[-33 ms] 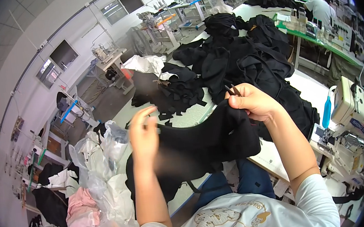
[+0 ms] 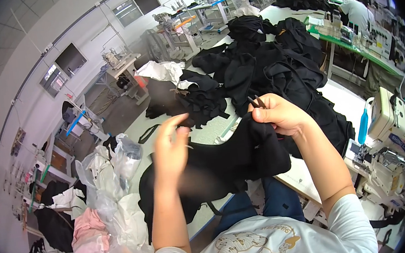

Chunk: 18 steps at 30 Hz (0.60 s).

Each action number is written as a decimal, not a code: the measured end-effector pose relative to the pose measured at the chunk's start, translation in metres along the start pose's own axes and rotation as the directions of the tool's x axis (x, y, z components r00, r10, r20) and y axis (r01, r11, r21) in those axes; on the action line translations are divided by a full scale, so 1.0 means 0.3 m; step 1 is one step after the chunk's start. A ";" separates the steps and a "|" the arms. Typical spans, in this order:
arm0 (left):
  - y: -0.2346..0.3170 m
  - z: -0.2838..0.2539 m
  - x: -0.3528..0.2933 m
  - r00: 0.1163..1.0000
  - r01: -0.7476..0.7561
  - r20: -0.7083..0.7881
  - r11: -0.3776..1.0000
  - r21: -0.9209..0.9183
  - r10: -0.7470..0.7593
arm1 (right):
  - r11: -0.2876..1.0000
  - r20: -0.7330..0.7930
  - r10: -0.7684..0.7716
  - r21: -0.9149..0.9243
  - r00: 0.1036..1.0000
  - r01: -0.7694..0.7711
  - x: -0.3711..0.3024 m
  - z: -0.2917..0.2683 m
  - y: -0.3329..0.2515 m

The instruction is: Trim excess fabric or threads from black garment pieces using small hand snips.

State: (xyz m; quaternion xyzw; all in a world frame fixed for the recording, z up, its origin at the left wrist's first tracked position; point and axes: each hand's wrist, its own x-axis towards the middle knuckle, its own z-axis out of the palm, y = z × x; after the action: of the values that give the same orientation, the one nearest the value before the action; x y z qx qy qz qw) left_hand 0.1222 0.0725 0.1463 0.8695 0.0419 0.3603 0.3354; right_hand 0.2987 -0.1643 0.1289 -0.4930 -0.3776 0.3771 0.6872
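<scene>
Black strip [image 2: 148,133] newly visible at nine o'clock

Strip now lies looped on the pale table [image 2: 137,123]; left hand [image 2: 170,150], at eight, has shifted toward the black cloth [image 2: 226,159] at six. Finding: one piece apparently lies apart while the cloth remains in hand. Right hand [image 2: 283,114], at three, grips the cloth and a two-pronged dark tool [image 2: 259,102]; left's grip cannot be told. Count: hands two; held cloth, tool, looped strip, one each.
</scene>
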 end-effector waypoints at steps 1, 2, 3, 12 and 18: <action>0.030 0.053 -0.006 0.988 0.096 0.145 0.945 -0.314 -0.052 | 1.000 0.036 -0.003 -0.026 0.999 0.004 0.011 0.032 -0.022; 0.050 0.087 -0.007 0.960 0.025 0.267 0.925 -0.378 0.083 | 0.999 0.069 -0.004 -0.053 0.998 0.008 0.022 0.068 -0.046; 0.074 0.136 -0.027 0.939 0.058 0.315 0.842 -0.536 0.135 | 0.998 0.086 0.018 -0.060 0.996 -0.013 0.037 0.087 -0.053; 0.106 -0.037 -0.036 0.915 0.278 0.397 0.829 -0.486 -0.074 | 0.926 0.295 0.114 -0.378 0.949 0.007 -0.027 0.077 -0.145; 0.113 -0.226 -0.079 0.974 0.216 0.168 0.858 -0.466 -0.154 | 0.933 0.271 0.094 -0.359 0.958 0.010 -0.067 0.019 -0.162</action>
State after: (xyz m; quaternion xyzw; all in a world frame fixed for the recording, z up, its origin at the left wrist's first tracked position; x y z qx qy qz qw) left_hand 0.0547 0.0762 0.1879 0.7713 0.0134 0.2706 0.5759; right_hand 0.2920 -0.1913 0.1742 -0.5583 -0.5234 0.3838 0.5167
